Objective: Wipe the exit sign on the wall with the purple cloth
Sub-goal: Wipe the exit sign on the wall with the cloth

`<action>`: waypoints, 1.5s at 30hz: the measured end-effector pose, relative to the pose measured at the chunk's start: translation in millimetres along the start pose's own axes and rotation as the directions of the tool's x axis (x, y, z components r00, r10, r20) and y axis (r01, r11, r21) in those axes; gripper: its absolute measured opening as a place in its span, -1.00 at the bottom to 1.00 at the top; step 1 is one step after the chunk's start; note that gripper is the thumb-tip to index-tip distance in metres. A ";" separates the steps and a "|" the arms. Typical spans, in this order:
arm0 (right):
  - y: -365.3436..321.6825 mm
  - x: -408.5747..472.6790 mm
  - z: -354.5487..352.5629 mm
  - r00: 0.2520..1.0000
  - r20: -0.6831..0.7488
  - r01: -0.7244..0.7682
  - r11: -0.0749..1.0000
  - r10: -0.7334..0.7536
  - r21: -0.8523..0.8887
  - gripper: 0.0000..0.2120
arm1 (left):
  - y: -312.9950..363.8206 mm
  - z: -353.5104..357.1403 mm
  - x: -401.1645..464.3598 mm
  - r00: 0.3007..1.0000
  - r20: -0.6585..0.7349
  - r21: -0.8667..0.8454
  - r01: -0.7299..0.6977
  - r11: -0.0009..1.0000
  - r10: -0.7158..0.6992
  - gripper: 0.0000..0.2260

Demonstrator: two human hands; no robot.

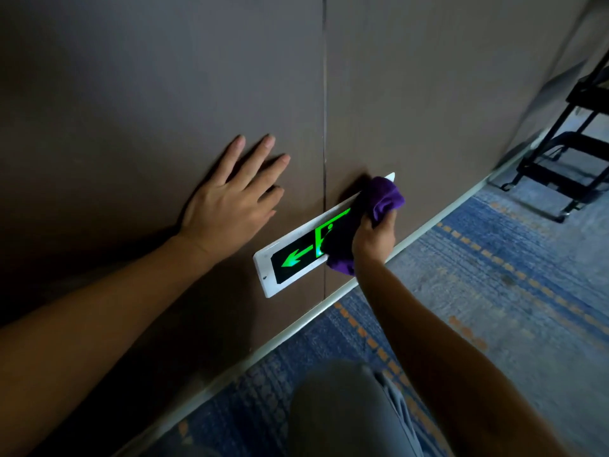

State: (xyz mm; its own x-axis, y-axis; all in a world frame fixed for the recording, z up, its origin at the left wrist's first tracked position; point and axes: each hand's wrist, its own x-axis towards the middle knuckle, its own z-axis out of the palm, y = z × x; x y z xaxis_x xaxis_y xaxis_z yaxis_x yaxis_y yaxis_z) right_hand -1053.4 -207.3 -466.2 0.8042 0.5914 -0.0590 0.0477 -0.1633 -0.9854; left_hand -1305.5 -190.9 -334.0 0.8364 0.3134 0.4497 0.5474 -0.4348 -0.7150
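Note:
A long exit sign (pixel 293 258) with a white frame, black face and glowing green arrow is mounted low on the brown wall. My right hand (pixel 374 237) grips a bunched purple cloth (pixel 379 201) and presses it on the sign's right half, hiding that part. My left hand (pixel 234 197) lies flat on the wall, up and left of the sign, fingers spread, holding nothing.
A vertical seam (pixel 324 110) runs down the wall panels behind the sign. A pale baseboard (pixel 280 338) meets blue and orange patterned carpet (pixel 494 275). A black metal frame on wheels (pixel 566 153) stands at the far right. My grey-clad knee (pixel 346 407) is below.

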 end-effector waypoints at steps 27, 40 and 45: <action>-1.9 -7.1 57.6 0.995 0.045 0.066 0.919 -0.091 0.389 -0.91 | 13.6 -7.3 7.7 0.982 -0.154 0.015 0.113 0.993 -0.110 -0.70; 70.7 -134.0 78.8 0.817 0.256 0.466 0.853 -0.517 0.235 -0.40 | 15.6 -9.2 5.8 0.987 -0.081 -0.024 0.137 0.990 -0.139 -0.67; 61.3 -118.9 77.9 0.823 0.207 0.481 0.842 -0.529 0.243 -0.51 | 14.5 -7.2 4.3 0.989 -0.079 -0.009 0.121 0.993 -0.122 -0.68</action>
State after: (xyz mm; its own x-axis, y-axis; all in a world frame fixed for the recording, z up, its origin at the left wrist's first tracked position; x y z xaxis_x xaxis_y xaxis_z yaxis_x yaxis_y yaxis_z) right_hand -1192.3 -226.1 -532.0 0.5141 0.7362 0.4402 0.2834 0.3387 -0.8972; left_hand -1293.7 -201.9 -338.5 0.7631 0.2961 0.5745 0.6452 -0.4014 -0.6501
